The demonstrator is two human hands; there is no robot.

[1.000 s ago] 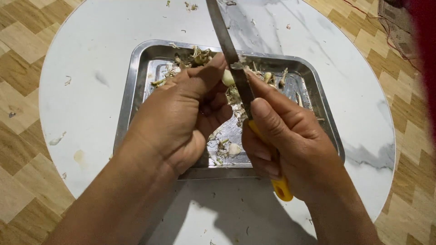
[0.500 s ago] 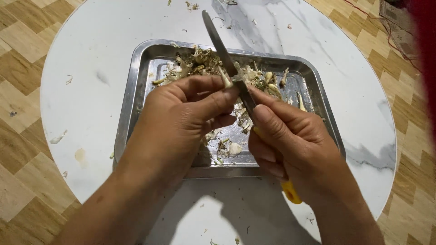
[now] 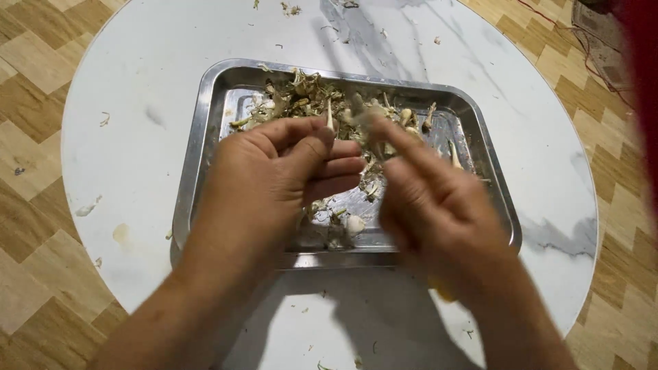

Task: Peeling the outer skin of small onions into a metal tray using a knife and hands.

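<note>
My left hand (image 3: 274,185) hovers over a steel tray (image 3: 199,151), pinching a small pale garlic piece (image 3: 330,115) between thumb and fingers. My right hand (image 3: 439,219) is blurred with motion just to its right and grips a knife. The knife's yellow handle end (image 3: 444,294) pokes out below the palm, and its blade is a blur near the fingertips. The tray holds a heap of garlic skins and stems (image 3: 301,96) along its far side. One peeled clove (image 3: 355,224) lies near the tray's front edge.
The tray sits on a round white marble-look table (image 3: 137,103) scattered with bits of peel. Wooden herringbone floor (image 3: 27,137) surrounds it. A red blurred shape (image 3: 641,82) fills the right edge, with cables on the floor beyond.
The knife blade has swung down from pointing away over the tray and is now a blur. My right hand has shifted lower and right. My left hand has stayed over the tray.
</note>
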